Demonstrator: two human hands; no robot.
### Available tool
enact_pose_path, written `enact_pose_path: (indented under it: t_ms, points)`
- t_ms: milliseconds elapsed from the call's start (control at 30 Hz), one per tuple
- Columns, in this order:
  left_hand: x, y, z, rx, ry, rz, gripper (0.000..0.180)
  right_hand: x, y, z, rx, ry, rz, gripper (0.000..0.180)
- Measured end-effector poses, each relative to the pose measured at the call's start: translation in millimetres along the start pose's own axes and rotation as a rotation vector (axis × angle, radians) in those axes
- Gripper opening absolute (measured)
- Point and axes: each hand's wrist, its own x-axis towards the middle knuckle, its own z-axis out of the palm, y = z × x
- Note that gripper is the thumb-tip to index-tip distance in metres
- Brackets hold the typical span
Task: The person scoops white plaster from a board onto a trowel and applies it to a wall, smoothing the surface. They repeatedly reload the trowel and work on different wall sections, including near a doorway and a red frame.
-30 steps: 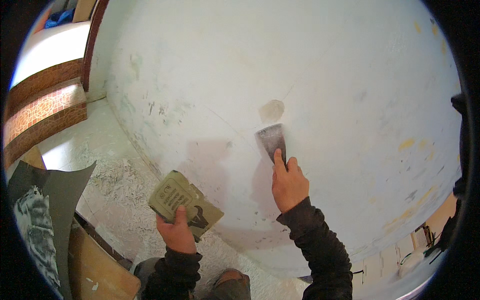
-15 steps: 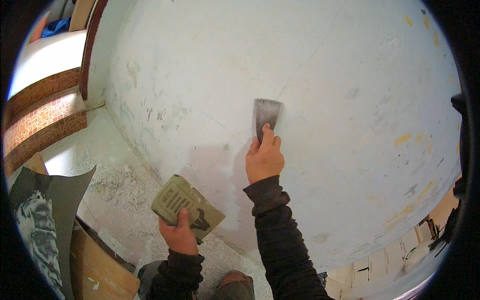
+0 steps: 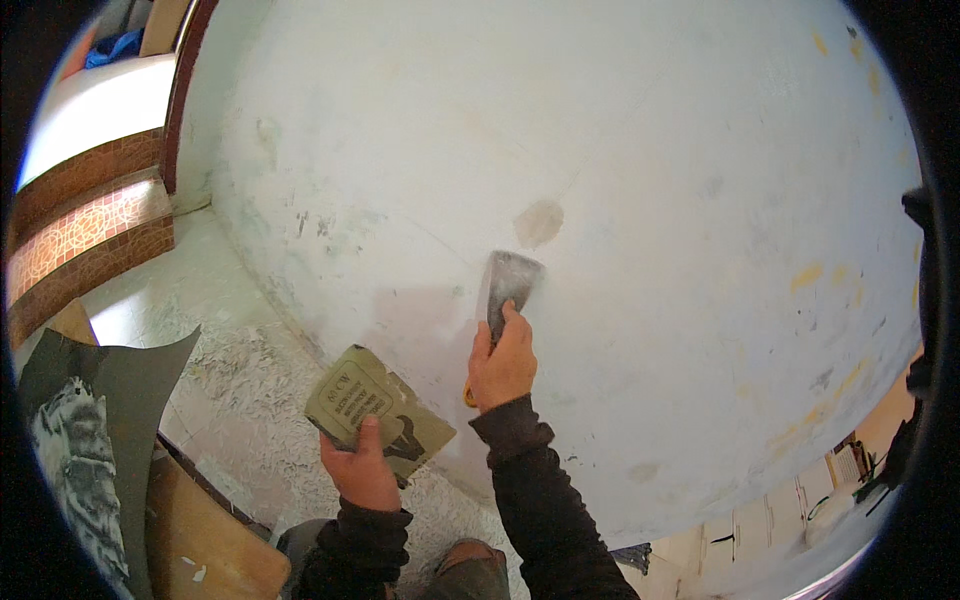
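Note:
My right hand [image 3: 505,362] grips a putty knife [image 3: 514,278], its broad grey blade pointing up against the white wall [image 3: 650,330]. A bit of the knife's yellow handle end shows below the fist. Just above the blade is a round, beige-grey patch [image 3: 540,222] on the wall. Lower and to the left, my left hand [image 3: 362,468] holds a folded, olive-coloured sheet of sandpaper [image 3: 375,400], thumb on its printed backing. The sandpaper is in front of the wall's foot, apart from the knife.
Pale scrapings [image 3: 235,420] litter the floor along the wall. At lower left, a dark curved sheet [image 3: 135,400] smeared with white paste lies by a wooden board [image 3: 205,530]. Brown tiled steps [image 3: 95,220] rise at far left. Yellow marks [image 3: 806,278] dot the wall's right side.
My right hand has moved the putty knife down and slightly left. The beige-grey patch now shows where the blade was. My left hand and the sandpaper have hardly shifted.

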Motion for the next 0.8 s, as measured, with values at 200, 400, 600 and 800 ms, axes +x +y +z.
enact_pose_path:
  t_ms: [200, 400, 600, 800]
  points:
    - [-3.2, 2.7, 0.9, 0.01, -0.006, -0.018, 0.038, 6.0, -4.6, -27.9, 0.001, 0.002, -0.067, 0.038]
    - [-4.5, 2.9, 3.5, -0.02, -0.007, -0.015, 0.036, 52.3, -13.4, -32.6, 0.04, 0.112, -0.05, 0.039]
    - [-1.3, 2.3, 4.1, 0.046, 0.011, 0.017, 0.036, 57.2, -20.6, -26.8, -0.031, 0.049, 0.086, 0.04]
    - [-2.6, 2.8, 2.0, 0.012, -0.003, -0.005, 0.035, 28.5, -28.3, -26.8, -0.023, -0.087, 0.151, 0.039]
